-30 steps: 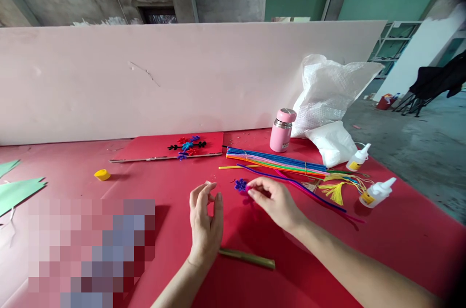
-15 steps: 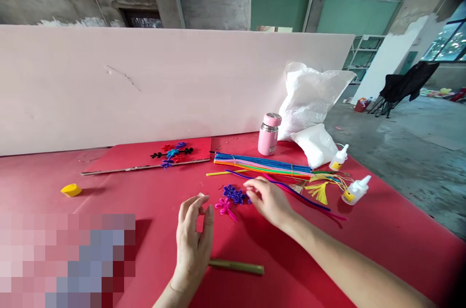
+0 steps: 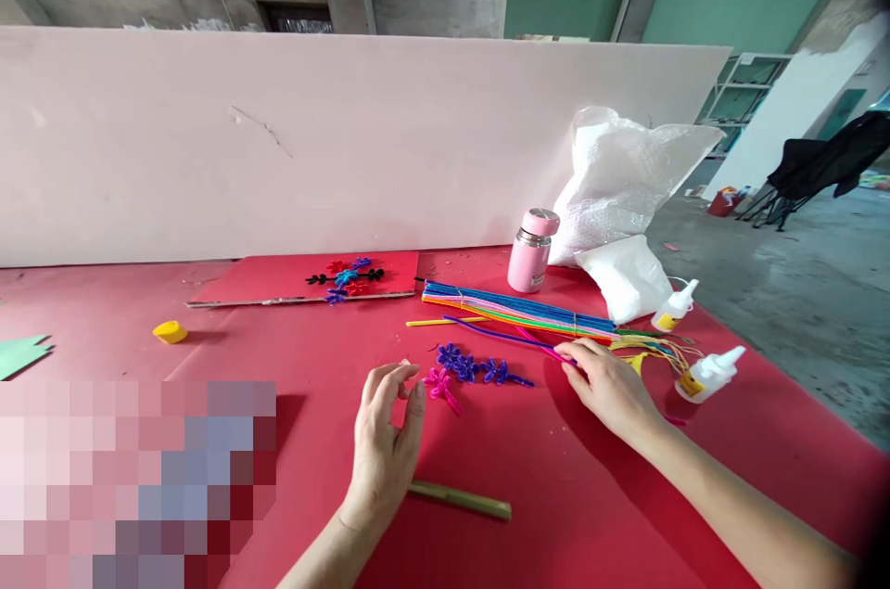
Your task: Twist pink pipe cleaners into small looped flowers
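"What worries you here?"

"The right hand [image 3: 612, 390], mostly. It's over the loose purple pipe cleaner [image 3: 479, 329] and pink pipe cleaner [image 3: 674, 422], which lie close together. Picking up one could drag the other, or pull at the yellow tassel [image 3: 636, 362] just beyond."

"Are its fingers pinching anything?"

"They're bent down at those strands — I can't tell whether they grip."

"And the left hand [image 3: 387, 441]?"

"Fingers curled, thumb apart from them, no object visible in the gap. It's just left of the pink flower [image 3: 439, 383], with the purple flowers [image 3: 465, 368] a little farther right; a careless sweep could scatter them."

"Anything else?"

"The near glue bottle [image 3: 709, 376] stands just beyond the right wrist, towards the table's right side. A backward jerk of that arm might tip it."

"What's in the containers?"

"Glue, I'd guess, in that and the far glue bottle [image 3: 674, 306]; the level isn't clear. The pink flask [image 3: 534, 253] has its lid on, so its contents are hidden. The big clear bag [image 3: 612, 190] behind seems to hold bubble wrap — the small white bag [image 3: 629, 278] I can't see into."
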Action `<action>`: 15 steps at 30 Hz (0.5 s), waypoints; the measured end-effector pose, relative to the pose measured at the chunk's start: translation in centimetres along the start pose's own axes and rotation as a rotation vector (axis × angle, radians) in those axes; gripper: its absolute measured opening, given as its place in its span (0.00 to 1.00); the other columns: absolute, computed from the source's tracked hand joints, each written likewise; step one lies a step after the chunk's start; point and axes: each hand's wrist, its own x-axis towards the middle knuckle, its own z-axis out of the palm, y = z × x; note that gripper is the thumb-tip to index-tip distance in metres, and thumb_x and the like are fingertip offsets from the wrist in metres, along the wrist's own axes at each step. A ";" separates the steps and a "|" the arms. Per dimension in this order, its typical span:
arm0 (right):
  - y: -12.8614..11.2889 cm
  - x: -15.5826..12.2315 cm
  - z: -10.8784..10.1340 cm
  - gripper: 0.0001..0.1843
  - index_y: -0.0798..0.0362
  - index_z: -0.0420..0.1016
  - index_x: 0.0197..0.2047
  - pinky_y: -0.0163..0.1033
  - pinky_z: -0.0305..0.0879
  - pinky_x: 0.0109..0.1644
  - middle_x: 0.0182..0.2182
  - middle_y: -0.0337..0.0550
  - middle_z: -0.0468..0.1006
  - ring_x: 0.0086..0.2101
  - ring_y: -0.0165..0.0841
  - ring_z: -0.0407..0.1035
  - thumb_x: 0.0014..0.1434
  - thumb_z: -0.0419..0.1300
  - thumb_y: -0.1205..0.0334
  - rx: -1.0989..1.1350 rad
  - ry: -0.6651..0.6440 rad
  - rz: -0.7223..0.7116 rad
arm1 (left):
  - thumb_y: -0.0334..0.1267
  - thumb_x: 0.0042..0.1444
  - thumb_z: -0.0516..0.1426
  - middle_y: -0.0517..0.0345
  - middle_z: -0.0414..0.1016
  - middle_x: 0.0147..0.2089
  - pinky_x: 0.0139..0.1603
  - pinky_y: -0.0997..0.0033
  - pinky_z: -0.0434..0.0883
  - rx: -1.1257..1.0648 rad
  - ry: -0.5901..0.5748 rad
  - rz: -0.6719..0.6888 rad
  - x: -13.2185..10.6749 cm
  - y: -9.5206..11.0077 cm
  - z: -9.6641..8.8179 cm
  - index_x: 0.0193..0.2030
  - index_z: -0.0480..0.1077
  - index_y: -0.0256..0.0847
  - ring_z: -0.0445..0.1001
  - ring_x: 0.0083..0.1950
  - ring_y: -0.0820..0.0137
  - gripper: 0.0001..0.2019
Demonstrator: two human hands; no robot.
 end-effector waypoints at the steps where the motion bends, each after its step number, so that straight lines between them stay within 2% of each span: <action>1: 0.0 0.1 0.0 0.15 0.53 0.71 0.42 0.41 0.65 0.38 0.39 0.48 0.75 0.38 0.40 0.70 0.54 0.48 0.69 -0.018 -0.003 0.009 | 0.35 0.56 0.50 0.55 0.66 0.39 0.36 0.71 0.68 -0.004 0.000 0.002 0.0 0.0 0.0 0.40 0.65 0.40 0.66 0.34 0.71 0.07; 8: 0.4 0.8 0.0 0.12 0.52 0.71 0.39 0.36 0.61 0.27 0.34 0.45 0.75 0.32 0.38 0.72 0.53 0.49 0.69 -0.087 -0.080 0.061 | 0.33 0.56 0.50 0.56 0.66 0.37 0.36 0.73 0.66 -0.027 0.009 0.024 -0.1 -0.4 0.1 0.39 0.66 0.39 0.66 0.34 0.72 0.06; 15: 0.6 1.6 -1.0 0.15 0.54 0.69 0.42 0.37 0.62 0.33 0.32 0.46 0.77 0.34 0.37 0.71 0.53 0.48 0.71 -0.038 -0.187 0.040 | 0.33 0.55 0.50 0.56 0.66 0.36 0.37 0.73 0.66 -0.027 -0.004 0.027 -0.1 -0.4 0.3 0.39 0.66 0.38 0.66 0.34 0.72 0.06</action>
